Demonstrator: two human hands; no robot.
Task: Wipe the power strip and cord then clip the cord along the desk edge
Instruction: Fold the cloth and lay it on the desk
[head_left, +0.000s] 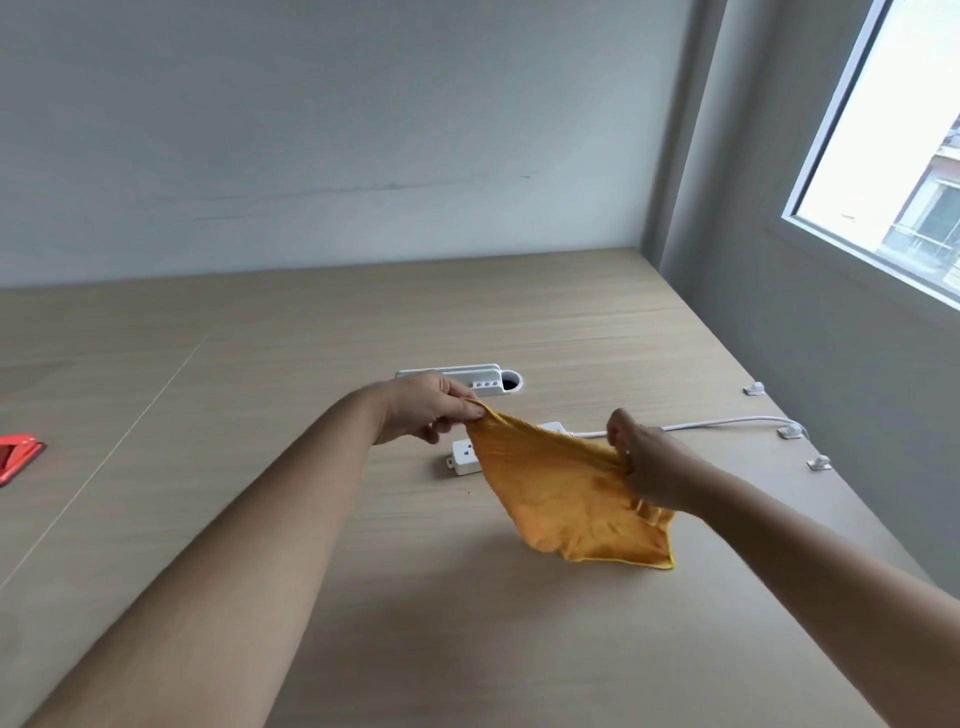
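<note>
Our left hand (421, 410) pinches one corner of an orange cloth (566, 499) between thumb and curled fingers, lifted above the desk (311, 519). Our right hand (654, 467) grips the opposite edge, the fingers bunched around a fold of the fabric. The cloth hangs stretched between the two hands, and its loose lower corner droops toward the desktop; we cannot tell whether it touches the wood.

The strip (462, 457) lies flat on the desk behind the cloth, white, with only its left end and a bit of its far edge showing past the fabric. Neither hand touches it. The cord (717, 422), also white, leaves the strip's right end and runs along the desktop toward the right edge, where it curves down out of sight.

Three small clear clips (789, 432) sit in a row near that right edge. The cord passes at the middle one, though we cannot tell whether it is seated in it. The far clip (754, 388) and the near clip (819, 462) stand apart from the cord.

Beyond the left hand, a white cable tray (452, 376) is set into the desktop, with a dark round hole (511, 383) at its right end. A red object (15, 457) lies at the far left edge of the view, partly cut off. A pale wall (311, 130) rises behind the desk, and a window (909, 156) opens on the right.
</note>
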